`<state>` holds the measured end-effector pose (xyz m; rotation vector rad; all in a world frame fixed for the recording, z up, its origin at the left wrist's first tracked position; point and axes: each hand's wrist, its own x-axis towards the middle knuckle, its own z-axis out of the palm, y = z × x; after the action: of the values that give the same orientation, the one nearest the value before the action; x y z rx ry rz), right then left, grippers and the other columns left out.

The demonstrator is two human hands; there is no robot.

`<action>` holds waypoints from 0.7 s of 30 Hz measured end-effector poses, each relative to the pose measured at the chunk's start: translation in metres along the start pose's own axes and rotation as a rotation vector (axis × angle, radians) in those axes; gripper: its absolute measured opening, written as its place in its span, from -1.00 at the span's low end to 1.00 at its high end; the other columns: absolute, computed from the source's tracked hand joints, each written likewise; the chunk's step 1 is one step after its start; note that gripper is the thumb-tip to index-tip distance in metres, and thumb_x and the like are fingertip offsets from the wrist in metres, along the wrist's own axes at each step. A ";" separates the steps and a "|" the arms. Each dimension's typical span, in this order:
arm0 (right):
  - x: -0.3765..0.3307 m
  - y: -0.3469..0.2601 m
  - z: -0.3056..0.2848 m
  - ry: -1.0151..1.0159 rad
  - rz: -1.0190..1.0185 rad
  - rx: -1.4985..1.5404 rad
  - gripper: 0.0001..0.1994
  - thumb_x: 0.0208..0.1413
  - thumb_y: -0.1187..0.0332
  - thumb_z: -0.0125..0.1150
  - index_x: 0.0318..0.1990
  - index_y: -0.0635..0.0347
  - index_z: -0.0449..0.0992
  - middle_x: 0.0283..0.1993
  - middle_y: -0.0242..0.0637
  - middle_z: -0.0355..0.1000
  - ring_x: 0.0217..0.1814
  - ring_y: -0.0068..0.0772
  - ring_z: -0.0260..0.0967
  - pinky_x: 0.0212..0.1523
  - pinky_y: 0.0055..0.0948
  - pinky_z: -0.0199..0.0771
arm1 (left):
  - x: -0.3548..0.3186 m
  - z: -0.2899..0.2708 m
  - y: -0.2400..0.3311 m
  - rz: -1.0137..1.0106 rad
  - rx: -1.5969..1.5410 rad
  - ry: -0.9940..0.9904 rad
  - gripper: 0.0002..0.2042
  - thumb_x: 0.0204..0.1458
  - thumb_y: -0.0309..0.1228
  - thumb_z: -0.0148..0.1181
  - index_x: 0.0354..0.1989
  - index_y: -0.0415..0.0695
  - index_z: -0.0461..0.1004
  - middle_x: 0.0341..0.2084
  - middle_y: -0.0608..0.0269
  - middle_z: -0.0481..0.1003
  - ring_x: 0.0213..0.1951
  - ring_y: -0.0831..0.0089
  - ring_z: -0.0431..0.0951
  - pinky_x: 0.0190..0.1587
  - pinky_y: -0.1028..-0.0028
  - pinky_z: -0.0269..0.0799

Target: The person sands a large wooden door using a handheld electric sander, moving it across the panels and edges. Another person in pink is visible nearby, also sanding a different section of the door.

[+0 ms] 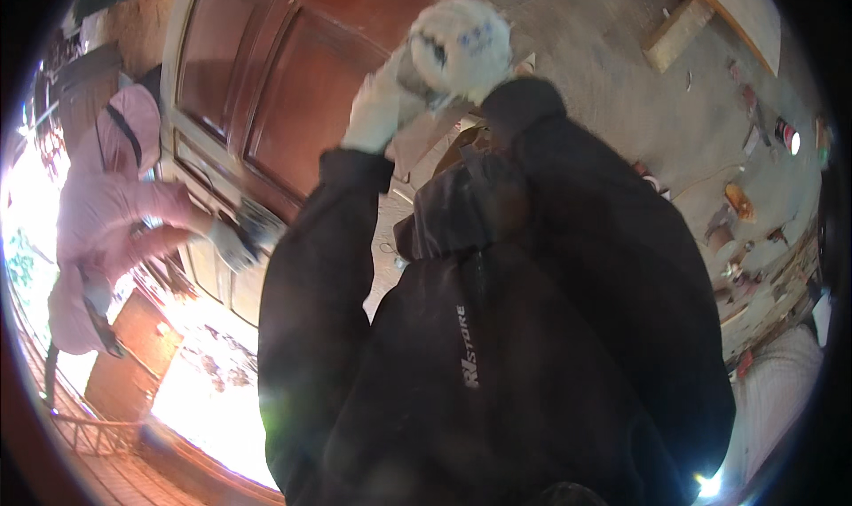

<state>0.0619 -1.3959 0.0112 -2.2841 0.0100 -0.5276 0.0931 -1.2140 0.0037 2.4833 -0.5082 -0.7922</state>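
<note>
Both my hands are raised together in front of my dark jacket (pixel 497 328), each in a white work glove. My right hand (pixel 461 44) is curled into a fist, with faint blue marks on the glove's back. My left hand (pixel 374 106) sits just below and to the left of it and touches the right glove near its cuff. Its fingertips are hidden behind the right hand. I see nothing else in either hand.
A large brown panelled wooden door (pixel 266 80) lies to my left. A person in a pink hooded top (pixel 115 204) leans over it, gloved hand (pixel 232 244) on a small tool. Wood planks (pixel 676 31) and scattered small items (pixel 738 202) lie on the concrete floor.
</note>
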 end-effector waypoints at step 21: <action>0.057 0.011 -0.011 -0.679 -0.627 -0.452 -0.35 -0.04 0.00 0.35 0.23 -0.11 0.31 0.02 -0.30 0.42 0.06 -0.21 0.47 0.05 -0.21 0.50 | 0.002 -0.020 0.008 -0.086 0.227 0.173 -0.52 0.03 -0.16 0.20 0.19 0.14 0.46 -0.11 0.05 0.62 -0.01 0.06 0.61 0.04 0.10 0.53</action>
<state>0.1118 -1.4214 0.0313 -2.7896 -1.0358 -0.0136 0.1055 -1.2148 0.0217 2.7691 -0.4531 -0.5702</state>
